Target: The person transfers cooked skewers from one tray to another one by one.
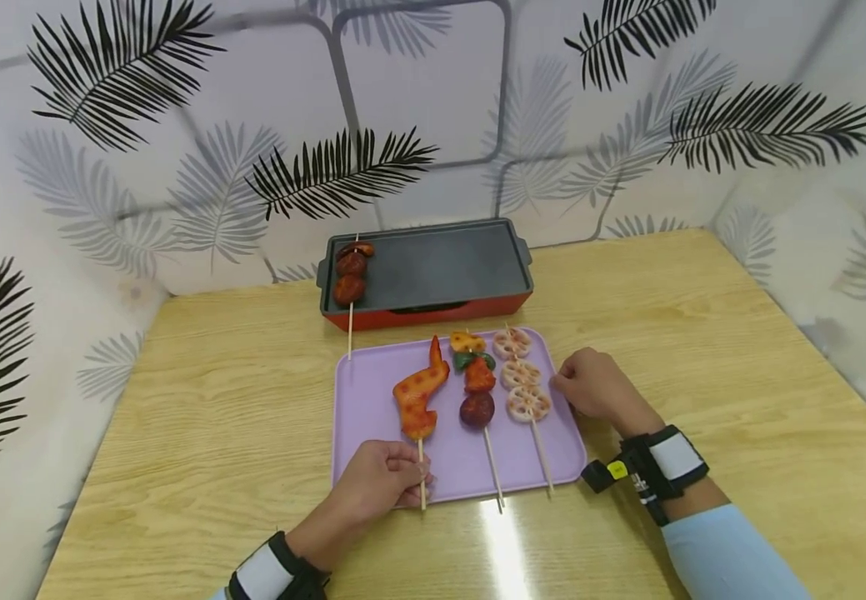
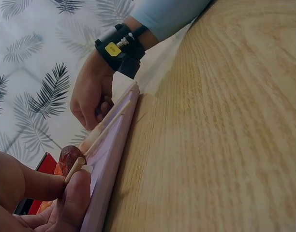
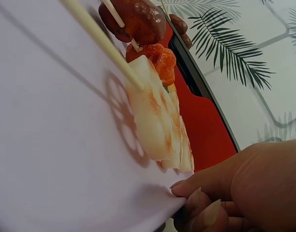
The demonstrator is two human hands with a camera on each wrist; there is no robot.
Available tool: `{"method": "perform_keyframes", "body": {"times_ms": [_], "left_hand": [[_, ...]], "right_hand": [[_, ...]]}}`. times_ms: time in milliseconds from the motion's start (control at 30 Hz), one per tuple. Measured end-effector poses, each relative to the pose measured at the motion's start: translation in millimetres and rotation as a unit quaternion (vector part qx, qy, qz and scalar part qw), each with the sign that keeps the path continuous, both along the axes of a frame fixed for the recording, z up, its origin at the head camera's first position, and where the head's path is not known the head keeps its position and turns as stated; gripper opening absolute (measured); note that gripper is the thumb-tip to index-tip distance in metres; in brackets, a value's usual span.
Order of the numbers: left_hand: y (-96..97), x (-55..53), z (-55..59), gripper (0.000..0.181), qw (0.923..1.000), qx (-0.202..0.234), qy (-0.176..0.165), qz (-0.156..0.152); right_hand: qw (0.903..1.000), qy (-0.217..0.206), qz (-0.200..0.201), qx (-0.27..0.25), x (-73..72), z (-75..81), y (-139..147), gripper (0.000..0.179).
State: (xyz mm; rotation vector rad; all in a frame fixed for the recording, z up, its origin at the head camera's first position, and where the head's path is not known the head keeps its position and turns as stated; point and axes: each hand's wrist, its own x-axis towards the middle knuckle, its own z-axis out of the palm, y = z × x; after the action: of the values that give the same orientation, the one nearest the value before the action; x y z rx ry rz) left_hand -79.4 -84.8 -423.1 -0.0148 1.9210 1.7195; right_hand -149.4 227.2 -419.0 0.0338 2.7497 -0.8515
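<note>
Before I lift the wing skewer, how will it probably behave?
The wing skewer should be stiff: its stick looks straight. It may twist or dip, as the bulky wing sits beyond the left fingers.

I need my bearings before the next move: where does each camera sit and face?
Head: worn on the head, facing forward and down at the tray and grill; left hand and right hand show.
Left wrist: on that wrist, facing right along the tray's near edge; both hands show.
Right wrist: on that wrist, facing forward across the tray; right hand only.
Head and left wrist share both hands.
</note>
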Motion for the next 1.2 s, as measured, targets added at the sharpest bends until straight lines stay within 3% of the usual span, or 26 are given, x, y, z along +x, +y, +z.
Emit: {"method": "perform_keyframes", "body": {"times_ms": [300, 600, 800, 933, 1000, 1067, 1200], "left_hand": [[0.7, -4.4, -2.8, 0.018, 0.9999, -0.004, -0.015, -0.004], [-0.3, -8.3, -6.3, 0.021, 0.9991, -0.028, -0.025, -0.019], [-1.7, -8.9, -3.5, 0.026, 0.9991, -0.028, -0.023, -0.023], [-10.6, -11.7, -1.0, 0.026, 0.9984, -0.039, -0.005, -0.042], [-20.4, -17.2, 2.3, 0.025, 0.9974, -0.061, 0.014, -0.036], [-33.1, -27.4, 7.9, 0.023, 0.9948, -0.093, 0.040, -0.011], [-63.6, -65.2, 18.0, 0.025, 0.9841, -0.136, 0.094, 0.064]], "right_hand": [[0.9998, 0.018, 0.005, 0.005, 1.4, -2.5, -0.6, 0.026], [0.9999, 0.008, 0.009, 0.000, 0.6, -1.0, -1.5, 0.024], [1.0000, 0.003, 0.005, 0.006, -0.4, -0.1, 0.2, 0.023], [1.0000, -0.003, 0.001, 0.004, 1.8, -1.1, 0.2, 0.024], [0.9999, -0.013, 0.000, -0.002, 3.2, -2.0, -0.6, 0.024], [0.9999, -0.015, 0.001, -0.005, 3.7, -2.5, -1.5, 0.024], [1.0000, 0.000, 0.002, -0.001, 1.2, -1.2, -1.1, 0.024]]}}
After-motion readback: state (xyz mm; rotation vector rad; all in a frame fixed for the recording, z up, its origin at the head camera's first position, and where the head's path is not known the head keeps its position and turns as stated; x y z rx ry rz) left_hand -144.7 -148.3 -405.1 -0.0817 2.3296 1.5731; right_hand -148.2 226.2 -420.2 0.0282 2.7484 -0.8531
